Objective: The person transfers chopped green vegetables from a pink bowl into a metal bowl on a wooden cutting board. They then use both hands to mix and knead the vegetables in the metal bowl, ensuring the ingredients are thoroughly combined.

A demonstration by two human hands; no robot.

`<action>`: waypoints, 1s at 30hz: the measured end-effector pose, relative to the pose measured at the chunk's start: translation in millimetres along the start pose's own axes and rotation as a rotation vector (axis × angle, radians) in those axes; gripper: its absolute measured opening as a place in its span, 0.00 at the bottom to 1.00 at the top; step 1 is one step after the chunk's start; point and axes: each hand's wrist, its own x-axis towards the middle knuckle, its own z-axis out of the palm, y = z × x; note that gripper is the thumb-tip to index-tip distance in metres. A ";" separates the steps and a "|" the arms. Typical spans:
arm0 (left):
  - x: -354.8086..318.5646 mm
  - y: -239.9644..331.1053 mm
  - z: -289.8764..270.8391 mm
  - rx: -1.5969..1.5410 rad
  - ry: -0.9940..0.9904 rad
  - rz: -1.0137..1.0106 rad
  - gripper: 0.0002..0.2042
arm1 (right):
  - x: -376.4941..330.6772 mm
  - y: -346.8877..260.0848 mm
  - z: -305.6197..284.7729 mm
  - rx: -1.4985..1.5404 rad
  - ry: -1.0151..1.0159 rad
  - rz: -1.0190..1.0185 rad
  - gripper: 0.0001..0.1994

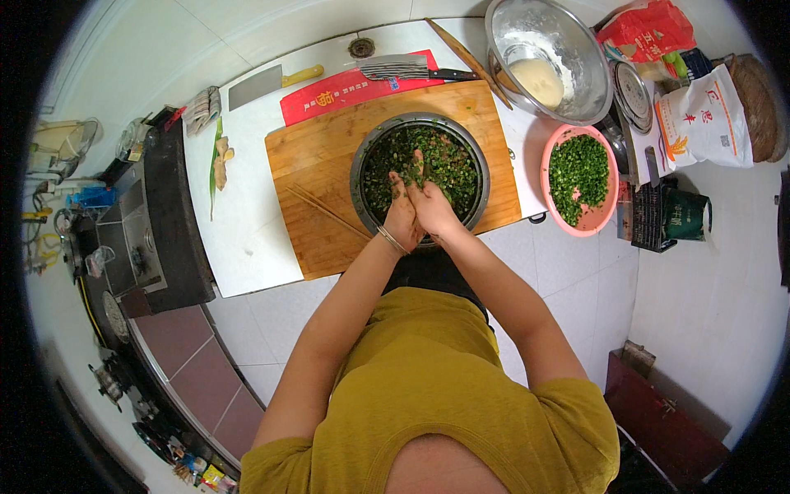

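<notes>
A steel bowl (pixel 363 156) full of chopped greens mixed with minced filling (pixel 448 165) sits on a wooden cutting board (pixel 317 156). Both hands are pressed together inside the bowl at its near edge. My left hand (pixel 401 212), a bracelet on its wrist, is smeared with green bits and touches my right hand (pixel 431 206). Their fingers dig into the filling; what lies between the palms is hidden. A pair of chopsticks (pixel 325 212) lies on the board to the left of the bowl.
A pink bowl of chopped greens (pixel 580 174) stands right of the board. Behind are a large steel bowl with dough (pixel 539 78), two cleavers (pixel 257 85) (pixel 403 67), a red mat (pixel 329 97), ginger and leek (pixel 219 160), flour bags (pixel 704 119). A sink (pixel 132 235) is left.
</notes>
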 end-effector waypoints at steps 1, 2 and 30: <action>-2.2 -0.2 -7.0 0.051 -0.039 0.002 0.23 | 2.7 -1.1 0.9 0.006 0.031 -0.022 0.20; -3.8 1.1 -12.6 0.085 -0.065 0.007 0.23 | 7.3 -4.2 -0.7 -0.055 0.035 0.030 0.20; 53.2 19.4 138.0 -0.590 0.026 -0.077 0.22 | -20.3 -15.2 -10.3 0.297 -0.119 -0.182 0.12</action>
